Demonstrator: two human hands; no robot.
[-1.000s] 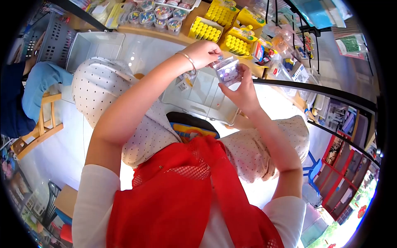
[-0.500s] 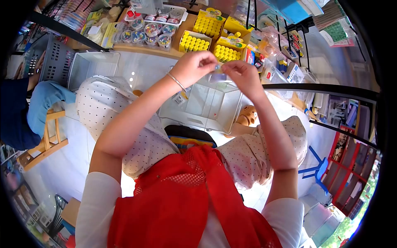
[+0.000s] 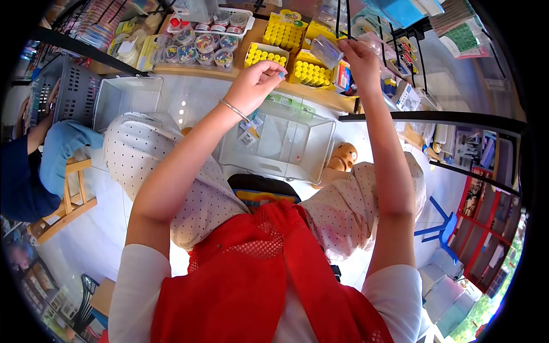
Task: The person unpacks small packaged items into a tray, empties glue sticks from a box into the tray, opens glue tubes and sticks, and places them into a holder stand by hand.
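The left hand (image 3: pixel 251 87) curls loosely by the yellow sticks (image 3: pixel 266 55), and I cannot tell whether it holds anything; the packet (image 3: pixel 326 52) sits just left of the right hand (image 3: pixel 363 64), its edge pinched in those fingertips

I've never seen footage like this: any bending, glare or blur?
Head view: corners are black and the red shelf leans, as through a wide lens; head view: bright floor patches wash out; head view: the clear packet at the right hand looks hazy, its details unreadable.
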